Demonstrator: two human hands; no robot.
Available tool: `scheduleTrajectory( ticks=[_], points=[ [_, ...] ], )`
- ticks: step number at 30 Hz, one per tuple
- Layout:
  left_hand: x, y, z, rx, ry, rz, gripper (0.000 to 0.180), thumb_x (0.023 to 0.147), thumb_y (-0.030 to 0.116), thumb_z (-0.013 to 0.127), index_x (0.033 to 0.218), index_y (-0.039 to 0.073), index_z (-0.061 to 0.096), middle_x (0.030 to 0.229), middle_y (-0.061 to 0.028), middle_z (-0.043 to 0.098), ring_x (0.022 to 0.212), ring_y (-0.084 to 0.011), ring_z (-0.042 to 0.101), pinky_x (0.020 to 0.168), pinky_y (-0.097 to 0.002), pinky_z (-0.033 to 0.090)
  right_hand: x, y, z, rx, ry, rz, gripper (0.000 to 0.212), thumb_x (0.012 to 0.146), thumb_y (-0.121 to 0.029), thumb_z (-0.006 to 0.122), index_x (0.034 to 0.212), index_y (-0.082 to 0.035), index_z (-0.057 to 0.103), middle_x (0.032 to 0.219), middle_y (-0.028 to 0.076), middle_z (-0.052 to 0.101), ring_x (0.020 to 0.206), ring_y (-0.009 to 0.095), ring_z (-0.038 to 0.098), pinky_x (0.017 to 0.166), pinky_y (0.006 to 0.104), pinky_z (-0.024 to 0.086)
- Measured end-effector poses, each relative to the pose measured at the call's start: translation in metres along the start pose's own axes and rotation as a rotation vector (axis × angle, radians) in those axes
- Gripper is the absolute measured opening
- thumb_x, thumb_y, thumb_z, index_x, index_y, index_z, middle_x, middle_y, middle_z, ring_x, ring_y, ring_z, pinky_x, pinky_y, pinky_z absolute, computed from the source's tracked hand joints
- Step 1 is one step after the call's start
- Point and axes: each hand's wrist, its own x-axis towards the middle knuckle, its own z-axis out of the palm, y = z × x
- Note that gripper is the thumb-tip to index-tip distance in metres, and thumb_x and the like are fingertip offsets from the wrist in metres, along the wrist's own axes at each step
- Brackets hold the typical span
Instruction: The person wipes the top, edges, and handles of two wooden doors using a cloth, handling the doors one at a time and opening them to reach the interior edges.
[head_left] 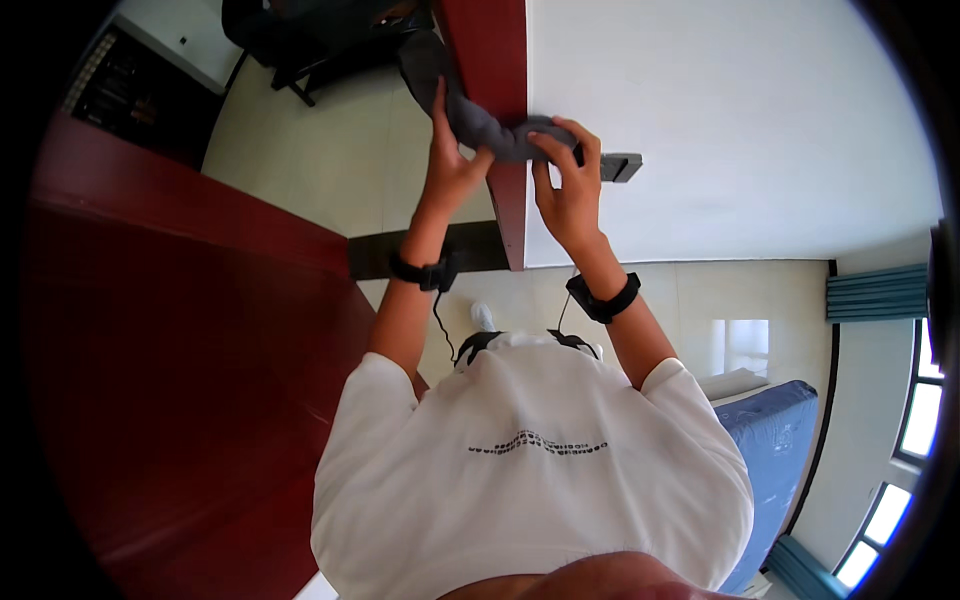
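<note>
Blown-out windows (885,522) at four o'clock, glare on floor (743,345) at three, dim red door (200,360) at nine, black fisheye vignetting.

Domestic interior: a doorway (478,246) inside what appears to be a home.
A red door (180,340), red jamb (490,60) and dark threshold (375,256) part two areas of pale tiled floor (680,300); on the right, a blue mattress (778,450), teal curtains (872,293) and bright windows (921,420) suggest a bedroom.

White wall (720,110) right of the grip; glossy pale tiled floor (690,310) below it; red door panel (180,370) to its lower left; blue mattress (770,440), teal curtain (877,293) and bright windows (925,415) farther off, lower right.
</note>
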Motion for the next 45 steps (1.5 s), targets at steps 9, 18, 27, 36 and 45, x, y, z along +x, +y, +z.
scheduleTrajectory(
  ticks=[9, 18, 27, 36, 45],
  points=[
    [-0.046, -0.109, -0.013, 0.002, -0.414, -0.336, 0.095, 0.074, 0.006, 0.074, 0.149, 0.002, 0.016, 0.139, -0.0178, 0.042, 0.129, -0.0256, 0.044, 0.107, -0.0375, 0.038, -0.04, 0.027, 0.05, -0.3, -0.122, -0.081, 0.046, 0.065, 0.003, 0.07, 0.109, -0.01, 0.068, 0.108, 0.011, 0.058, 0.096, 0.032, 0.059, 0.079, 0.0396, 0.052],
    [-0.009, -0.056, -0.015, 0.065, -0.345, 0.021, 0.105, 0.07, 0.014, 0.083, 0.147, -0.004, 0.015, 0.142, -0.0254, 0.038, 0.133, -0.0366, 0.039, 0.109, -0.0437, 0.035, -0.038, 0.031, 0.048, -0.315, 0.17, -0.058, 0.037, 0.06, 0.015, 0.07, 0.085, -0.005, 0.051, 0.098, 0.014, 0.054, 0.092, 0.032, 0.056, 0.075, 0.0373, 0.049],
    [0.036, -0.02, -0.01, -0.055, -0.279, 0.042, 0.126, 0.067, 0.025, 0.088, 0.146, -0.013, -0.004, 0.148, -0.0352, 0.021, 0.138, -0.0458, 0.027, 0.114, -0.048, 0.025, 0.002, 0.007, 0.063, -0.327, 0.315, -0.164, 0.04, 0.054, 0.024, 0.059, 0.083, -0.003, 0.05, 0.1, 0.014, 0.049, 0.103, 0.035, 0.058, 0.081, 0.0402, 0.051],
    [-0.027, -0.11, 0.0, 0.007, -0.342, -0.047, 0.092, 0.073, 0.015, 0.081, 0.142, -0.004, 0.023, 0.144, -0.0275, 0.031, 0.133, -0.0412, 0.033, 0.112, -0.0437, 0.028, -0.062, 0.039, 0.082, -0.444, 0.156, -0.069, 0.035, 0.057, 0.019, 0.06, 0.079, -0.006, 0.051, 0.098, 0.013, 0.053, 0.101, 0.036, 0.055, 0.085, 0.044, 0.047],
    [-0.054, -0.151, 0.001, 0.056, -0.451, -0.176, 0.107, 0.067, 0.019, 0.085, 0.148, -0.002, 0.018, 0.148, -0.0255, 0.03, 0.136, -0.0421, 0.033, 0.113, -0.0443, 0.03, -0.107, 0.053, 0.072, -0.316, 0.045, 0.386, 0.031, 0.061, 0.02, 0.059, 0.08, -0.003, 0.049, 0.091, 0.013, 0.054, 0.081, 0.03, 0.057, 0.07, 0.034, 0.048]
  ],
)
